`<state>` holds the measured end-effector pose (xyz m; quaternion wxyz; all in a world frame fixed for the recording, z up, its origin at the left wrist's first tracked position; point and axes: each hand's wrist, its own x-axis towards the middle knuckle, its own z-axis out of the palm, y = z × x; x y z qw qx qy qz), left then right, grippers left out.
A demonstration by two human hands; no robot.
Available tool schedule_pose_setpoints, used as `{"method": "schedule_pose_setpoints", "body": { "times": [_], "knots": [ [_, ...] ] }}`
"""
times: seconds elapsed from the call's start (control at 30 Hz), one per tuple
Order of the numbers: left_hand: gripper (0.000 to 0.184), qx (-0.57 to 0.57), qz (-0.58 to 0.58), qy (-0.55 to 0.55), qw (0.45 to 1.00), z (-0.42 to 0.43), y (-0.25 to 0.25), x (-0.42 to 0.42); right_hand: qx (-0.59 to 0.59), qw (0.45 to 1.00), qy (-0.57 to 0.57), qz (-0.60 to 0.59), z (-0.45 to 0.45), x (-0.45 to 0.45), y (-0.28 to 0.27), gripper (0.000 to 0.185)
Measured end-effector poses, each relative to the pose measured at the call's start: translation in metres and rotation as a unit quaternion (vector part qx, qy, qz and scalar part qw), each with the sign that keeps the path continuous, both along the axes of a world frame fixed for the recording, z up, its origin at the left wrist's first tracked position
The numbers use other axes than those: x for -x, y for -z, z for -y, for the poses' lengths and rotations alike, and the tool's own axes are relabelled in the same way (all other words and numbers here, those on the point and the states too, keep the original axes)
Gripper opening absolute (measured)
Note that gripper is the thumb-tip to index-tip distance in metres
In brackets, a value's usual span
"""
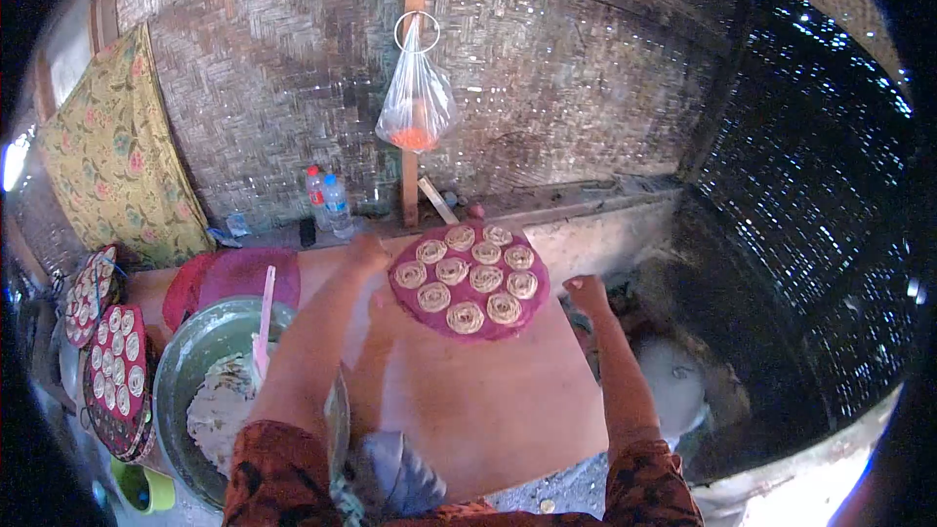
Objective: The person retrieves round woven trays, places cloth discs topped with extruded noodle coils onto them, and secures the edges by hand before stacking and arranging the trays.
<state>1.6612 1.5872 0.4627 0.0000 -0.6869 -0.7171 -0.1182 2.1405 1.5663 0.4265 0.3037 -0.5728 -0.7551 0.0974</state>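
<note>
A round magenta mat (498, 323) lies toward the back of the wooden table, bearing several coiled, pale dough-strand rounds (466, 317). Just left of the mat's edge is my left hand (369, 254), seen from the back; its fingers are hidden, and I cannot make out whether it touches the mat. Off the table's right edge, apart from the mat, my right hand (586, 293) is curled into a fist with nothing visible in it. Beside my left forearm stands a large green basin (168, 371) of pale dough (217, 410), with a pink-handled utensil (262, 342) in it.
More mats of dough rounds (117, 361) stack at the far left, near bare magenta mats (244, 273). Two bottles (337, 205) stand by the woven wall. A plastic bag (416, 102) hangs from a post. Right of the table (488, 400) is a dark, sooty area with a pale rounded object (669, 381).
</note>
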Motion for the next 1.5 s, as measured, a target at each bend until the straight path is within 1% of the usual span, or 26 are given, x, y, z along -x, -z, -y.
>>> {"method": "schedule_pose_setpoints", "body": {
  "times": [0.07, 0.1, 0.17, 0.2, 0.27, 0.3, 0.4, 0.43, 0.5, 0.57, 0.63, 0.7, 0.77, 0.8, 0.87, 0.93, 1.03, 1.1, 1.13, 1.2, 1.27, 1.3, 1.37, 1.4, 1.47, 1.5],
  "knots": [
    [0.029, -0.086, 0.020, -0.095, 0.992, -0.021, 0.066, 0.012, -0.029, 0.983, -0.004, 0.184, -0.043, -0.005, 0.045, 0.024],
    [0.029, -0.084, 0.015, -0.113, 0.990, -0.034, 0.101, 0.022, -0.030, 0.983, -0.023, 0.179, -0.055, -0.004, 0.057, 0.024],
    [0.029, 0.063, 0.107, -0.151, 0.981, -0.051, 0.149, 0.043, 0.051, 0.996, 0.042, 0.058, -0.075, 0.001, 0.079, 0.021],
    [0.029, 0.064, 0.103, -0.164, 0.979, -0.038, 0.142, 0.047, 0.054, 0.997, 0.029, 0.055, -0.083, 0.005, 0.084, 0.021],
    [0.033, 0.214, -0.086, 0.050, 0.972, -0.010, 0.116, 0.040, 0.095, 0.992, 0.084, -0.008, -0.096, 0.005, 0.089, 0.023],
    [0.033, 0.215, -0.086, 0.045, 0.972, -0.013, 0.120, 0.042, -0.012, 0.997, 0.023, 0.068, -0.121, -0.007, 0.127, 0.024],
    [0.030, 0.241, -0.033, 0.035, 0.969, -0.014, 0.143, 0.044, -0.108, 0.982, -0.069, 0.138, -0.150, -0.004, 0.148, 0.021],
    [0.024, 0.199, 0.099, -0.041, 0.974, -0.010, 0.148, 0.039, -0.108, 0.983, -0.065, 0.136, -0.147, -0.001, 0.140, 0.021],
    [0.020, 0.155, 0.228, -0.114, 0.954, -0.006, 0.145, 0.026, 0.013, 0.999, -0.018, 0.026, -0.126, 0.012, 0.103, 0.021],
    [0.025, 0.172, 0.361, -0.219, 0.890, 0.000, 0.130, 0.011, 0.053, 0.998, 0.009, -0.028, -0.119, 0.021, 0.079, 0.021],
    [0.029, 0.167, 0.392, -0.204, 0.882, -0.003, 0.145, 0.017, 0.092, 0.992, 0.031, -0.082, -0.126, 0.021, 0.086, 0.021],
    [0.034, 0.159, 0.424, -0.189, 0.871, -0.008, 0.155, 0.025, 0.059, 0.997, 0.049, -0.005, -0.140, 0.023, 0.094, 0.021],
    [0.032, 0.200, 0.506, -0.133, 0.829, -0.011, 0.158, 0.031, 0.061, 0.997, 0.049, -0.013, -0.137, 0.022, 0.092, 0.020],
    [0.032, 0.199, 0.506, -0.135, 0.829, -0.006, 0.151, 0.028, 0.062, 0.997, 0.052, -0.021, -0.134, 0.023, 0.089, 0.020],
    [0.026, 0.130, 0.602, -0.079, 0.784, 0.013, 0.125, 0.007, 0.076, 0.993, 0.076, -0.054, -0.135, 0.025, 0.097, 0.020],
    [0.024, 0.151, 0.574, -0.127, 0.795, 0.019, 0.110, -0.005, 0.087, 0.987, 0.102, -0.086, -0.131, 0.026, 0.095, 0.019],
    [0.021, 0.185, 0.513, -0.202, 0.813, 0.016, 0.115, -0.005, 0.022, 0.993, 0.040, -0.104, -0.128, 0.020, 0.098, 0.017],
    [0.021, 0.195, 0.485, -0.229, 0.821, 0.016, 0.114, -0.007, -0.080, 0.988, -0.087, 0.101, -0.158, 0.001, 0.138, 0.018],
    [0.020, 0.196, 0.490, -0.220, 0.821, 0.020, 0.105, -0.007, -0.079, 0.988, -0.088, 0.104, -0.157, 0.002, 0.133, 0.018],
    [0.019, 0.194, 0.497, -0.213, 0.818, 0.021, 0.108, -0.004, -0.006, 0.920, -0.072, 0.384, -0.159, 0.006, 0.120, 0.016],
    [0.019, 0.135, 0.510, -0.123, 0.841, 0.010, 0.145, 0.015, -0.066, 0.926, -0.109, 0.356, -0.159, -0.001, 0.124, 0.016],
    [0.019, 0.132, 0.511, -0.127, 0.840, 0.011, 0.145, 0.017, -0.125, 0.927, -0.143, 0.323, -0.160, -0.002, 0.124, 0.015],
    [0.026, 0.114, 0.552, -0.129, 0.816, 0.010, 0.145, 0.015, -0.122, 0.929, -0.149, 0.317, -0.162, -0.002, 0.120, 0.015],
    [0.026, 0.112, 0.554, -0.134, 0.814, 0.012, 0.136, 0.010, -0.118, 0.931, -0.148, 0.313, -0.159, 0.001, 0.113, 0.015],
    [0.038, 0.097, 0.469, -0.175, 0.860, 0.014, 0.100, -0.007, -0.122, 0.918, -0.120, 0.356, -0.149, 0.013, 0.090, 0.012],
    [0.045, 0.067, 0.397, -0.179, 0.898, 0.010, 0.086, -0.014, -0.061, 0.987, -0.123, 0.078, -0.147, 0.019, 0.083, 0.009]
  ]
}}
